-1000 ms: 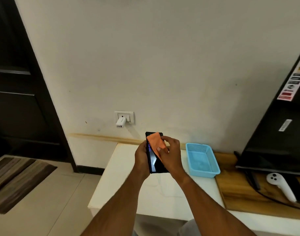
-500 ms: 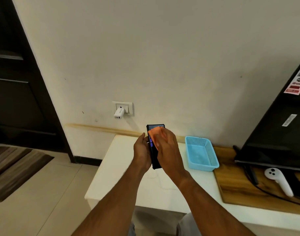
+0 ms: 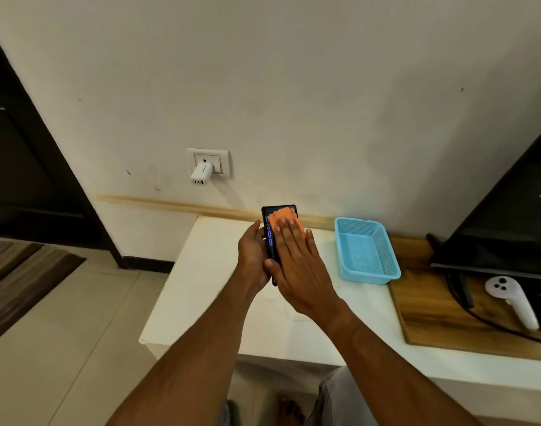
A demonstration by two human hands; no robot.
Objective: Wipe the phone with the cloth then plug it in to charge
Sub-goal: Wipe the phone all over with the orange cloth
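Two bare hands meet above the white tabletop (image 3: 201,290): the left hand (image 3: 253,259) grips the black rectangular phone (image 3: 270,241) upright, while the right hand (image 3: 297,265) presses an orange cloth (image 3: 283,219) flat against its screen, fingers (image 3: 289,238) straight.

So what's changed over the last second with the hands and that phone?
The right hand went from pinching the orange cloth to pressing it flat with straight fingers, sliding it up the phone. The left hand keeps gripping the phone's edge. Blue basket and wall charger stayed put.
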